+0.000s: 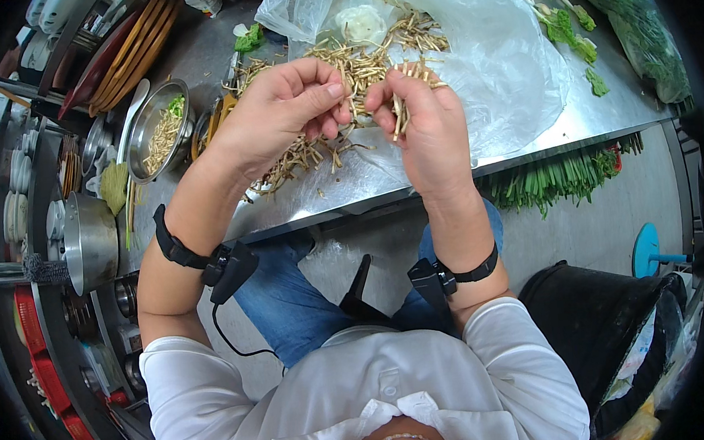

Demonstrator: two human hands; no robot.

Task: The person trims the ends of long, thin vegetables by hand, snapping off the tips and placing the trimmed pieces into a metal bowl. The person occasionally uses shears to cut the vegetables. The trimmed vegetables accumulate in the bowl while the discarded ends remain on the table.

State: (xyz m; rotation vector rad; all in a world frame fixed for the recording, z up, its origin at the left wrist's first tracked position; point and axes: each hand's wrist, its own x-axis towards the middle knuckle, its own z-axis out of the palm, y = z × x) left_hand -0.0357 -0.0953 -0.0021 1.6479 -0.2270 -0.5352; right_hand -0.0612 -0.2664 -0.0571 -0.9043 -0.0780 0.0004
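Observation:
My left hand [296, 102] pinches a thin, pale brown root piece between thumb and forefinger. Close beside it, my right hand [430, 106] is closed around a small bundle of similar root pieces [402, 115], whose ends stick out past the fingers. Beneath both hands, a loose heap of cut roots [366, 62] spreads over the steel table and partly onto a clear plastic bag [500, 78]. More darker, stringy roots [294, 160] lie nearer the table's front edge. To the left, a steel bowl [135, 142] holds short root pieces and some chopped green bits.
A steel pot [90, 242] and stacked brown plates [130, 52] stand at left by the shelving. Leafy scraps [567, 34] and bagged greens [630, 27] lie at right. Below the table edge [351, 208] are green stalks [549, 177] and a black bin [588, 320].

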